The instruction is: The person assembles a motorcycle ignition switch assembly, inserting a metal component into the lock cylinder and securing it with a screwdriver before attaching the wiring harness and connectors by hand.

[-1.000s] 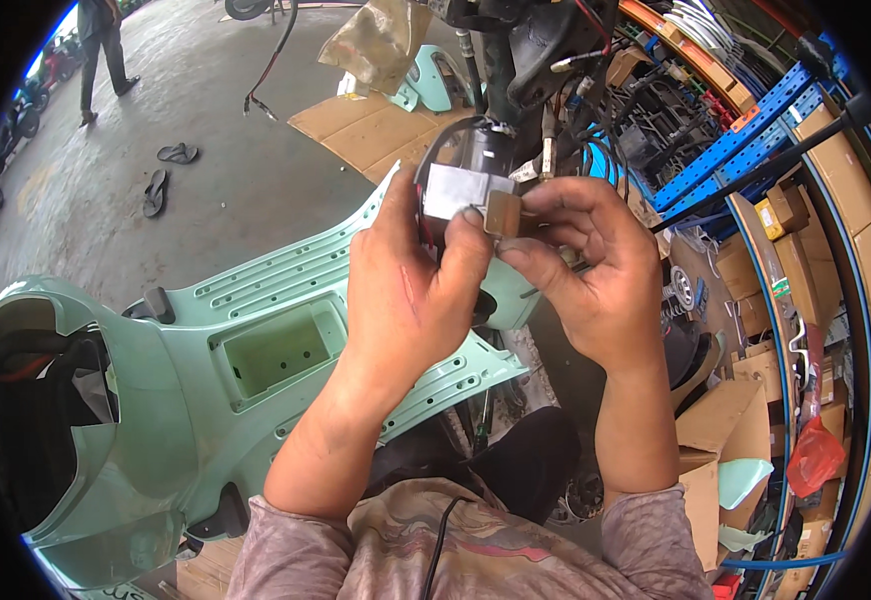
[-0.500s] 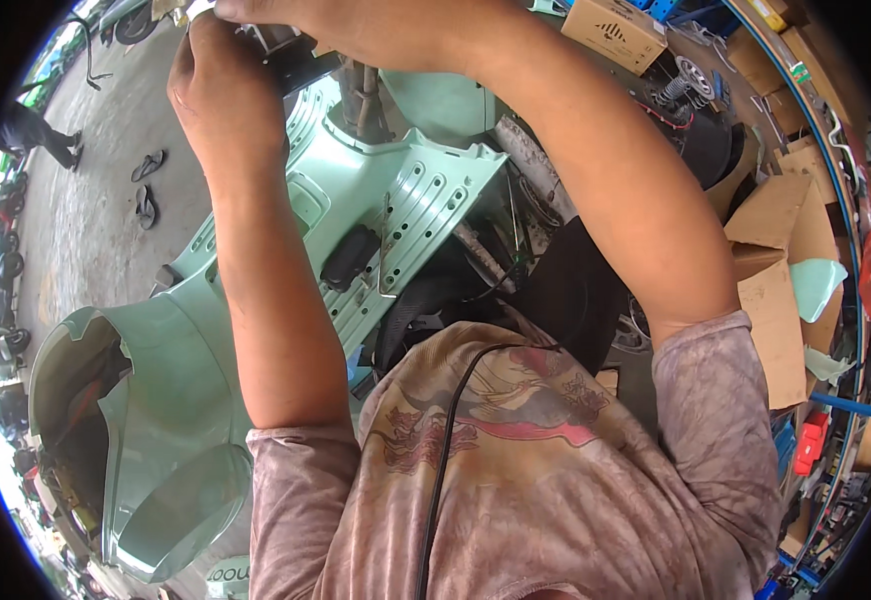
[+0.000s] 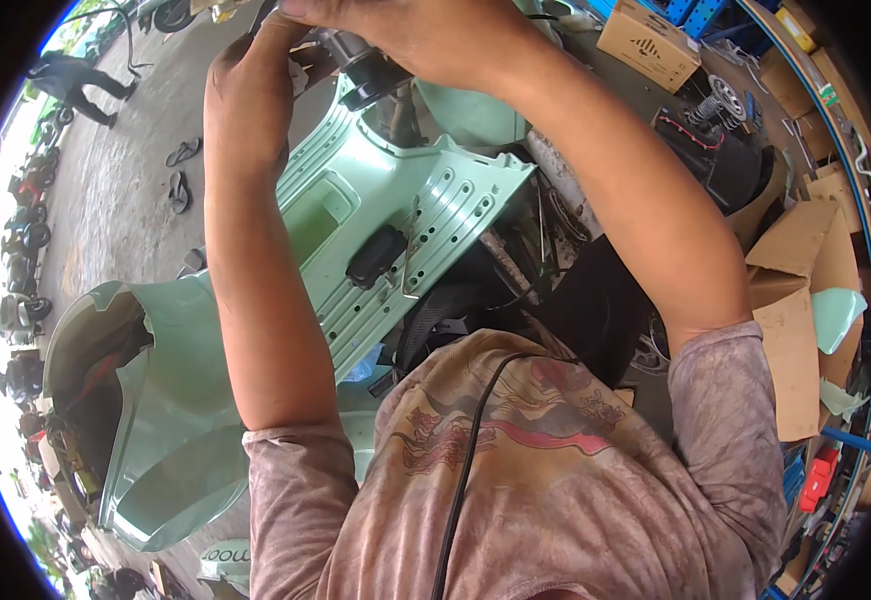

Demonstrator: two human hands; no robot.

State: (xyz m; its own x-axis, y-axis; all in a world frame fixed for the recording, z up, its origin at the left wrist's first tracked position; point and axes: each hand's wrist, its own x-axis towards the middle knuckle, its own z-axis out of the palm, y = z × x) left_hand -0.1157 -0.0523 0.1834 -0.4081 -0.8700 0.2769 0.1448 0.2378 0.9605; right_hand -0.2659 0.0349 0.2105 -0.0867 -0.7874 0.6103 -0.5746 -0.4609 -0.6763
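Observation:
Both my hands are raised together at the top edge, where the frame cuts off part of them. My left hand [image 3: 251, 90] is closed, its thumb side against the right fingertips; whatever it grips is hidden. Over from the right reaches my right hand [image 3: 416, 35], with fingers bent and pressed together, their contents unclear. Just under the right palm shows a black rounded part [image 3: 366, 75]; whether a hand holds it I cannot tell. Below the hands lies a mint-green scooter body panel [image 3: 446, 200] with a row of holes. A black oval piece [image 3: 376, 256] and a thin metal rod [image 3: 413, 255] rest on it.
A large curved mint-green shell [image 3: 181, 400] stands at the left. Flip-flops [image 3: 179, 192] lie on the concrete floor, and a person [image 3: 81, 85] is farther back. To the right are an open cardboard box [image 3: 796, 290], a closed carton [image 3: 648, 45] and a shock absorber [image 3: 721, 105].
The view has shifted, so the panels sit slightly right and lower. My hands remain together at the top; the black rounded part now shows below the right palm. The background person shows more fully.

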